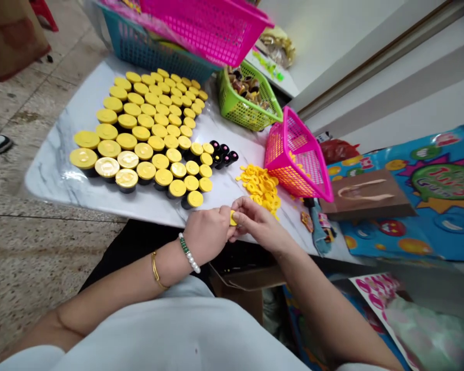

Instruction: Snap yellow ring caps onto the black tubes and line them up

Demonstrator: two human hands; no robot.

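Note:
Close together at the table's front edge, both my hands are closed around one small piece whose round yellow cap (232, 218) shows between the fingers. My left hand (206, 234) wraps it from the left, and whatever lies under the cap is hidden in that fist. Thumb and fingers of my right hand (261, 222) pinch the cap from the right. Just beyond is a pile of loose yellow caps (260, 186). To the left stand many black containers with yellow lids (143, 131) in tight rows. Several small black tubes (223, 156) with pinkish ends lie beside them.
A pink basket (299, 154) stands right of the pile, a green basket (251, 116) of small wrapped pieces behind. Blue (139, 49) and pink (212, 28) baskets are stacked at the back. A blue printed bag (441, 206) and an open cardboard box (247, 278) are nearby.

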